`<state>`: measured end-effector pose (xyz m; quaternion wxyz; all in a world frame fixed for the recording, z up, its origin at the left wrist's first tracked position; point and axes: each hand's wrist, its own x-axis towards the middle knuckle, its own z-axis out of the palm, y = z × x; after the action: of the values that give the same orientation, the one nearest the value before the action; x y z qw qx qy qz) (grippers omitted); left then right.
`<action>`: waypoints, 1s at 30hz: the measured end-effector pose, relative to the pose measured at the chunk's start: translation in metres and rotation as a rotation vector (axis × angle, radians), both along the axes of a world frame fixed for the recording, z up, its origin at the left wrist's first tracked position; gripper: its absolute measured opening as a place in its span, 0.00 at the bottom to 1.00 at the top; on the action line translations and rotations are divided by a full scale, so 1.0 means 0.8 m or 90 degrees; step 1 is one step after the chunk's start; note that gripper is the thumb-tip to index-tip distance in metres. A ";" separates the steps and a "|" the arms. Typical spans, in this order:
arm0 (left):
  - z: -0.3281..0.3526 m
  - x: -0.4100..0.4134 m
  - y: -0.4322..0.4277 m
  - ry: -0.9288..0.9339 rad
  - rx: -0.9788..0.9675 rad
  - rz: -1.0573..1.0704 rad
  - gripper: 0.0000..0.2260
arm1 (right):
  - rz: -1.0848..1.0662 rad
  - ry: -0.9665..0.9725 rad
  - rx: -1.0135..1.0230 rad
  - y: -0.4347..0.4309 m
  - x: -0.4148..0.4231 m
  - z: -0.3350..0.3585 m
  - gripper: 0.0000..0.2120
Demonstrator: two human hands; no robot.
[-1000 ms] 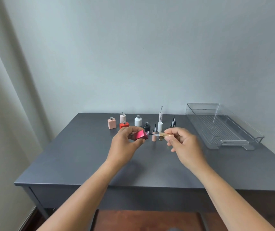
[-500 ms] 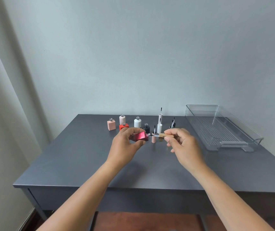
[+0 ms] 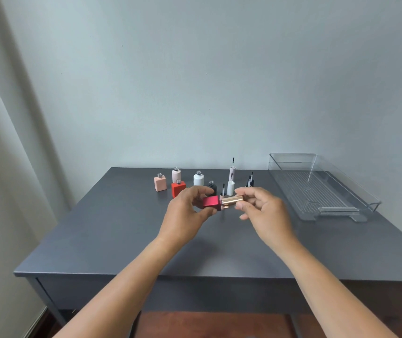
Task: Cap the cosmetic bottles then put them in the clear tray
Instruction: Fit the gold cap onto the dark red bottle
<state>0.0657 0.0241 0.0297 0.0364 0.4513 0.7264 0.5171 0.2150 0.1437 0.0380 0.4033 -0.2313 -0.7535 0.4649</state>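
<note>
Lying sideways, red bottle [image 3: 211, 203] is pinched in L hand [image 3: 185, 213]; gold cap [image 3: 231, 200], pinched in R hand [image 3: 265, 213], is aligned end-on.

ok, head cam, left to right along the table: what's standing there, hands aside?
peach bottle → white bottle → black bottle → white caps → dark caps → tray. Pale pink bottle and red bottle overlap, so left out.

Left hand [image 3: 184, 214] and right hand [image 3: 267, 213] nearly touch, fingers apparently pinching.
</note>
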 end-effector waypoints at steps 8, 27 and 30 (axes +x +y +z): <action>0.001 0.003 0.001 -0.010 0.022 0.007 0.13 | -0.006 -0.016 0.034 0.004 0.005 0.000 0.04; -0.001 0.000 0.003 -0.034 0.017 -0.005 0.12 | 0.041 -0.106 0.039 0.014 0.005 -0.008 0.11; -0.003 0.001 0.005 -0.037 0.023 -0.001 0.12 | 0.046 -0.083 0.027 0.016 0.002 -0.011 0.05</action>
<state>0.0663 0.0279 0.0273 0.0501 0.4373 0.7152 0.5429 0.2166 0.1564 0.0294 0.3408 -0.2254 -0.7956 0.4472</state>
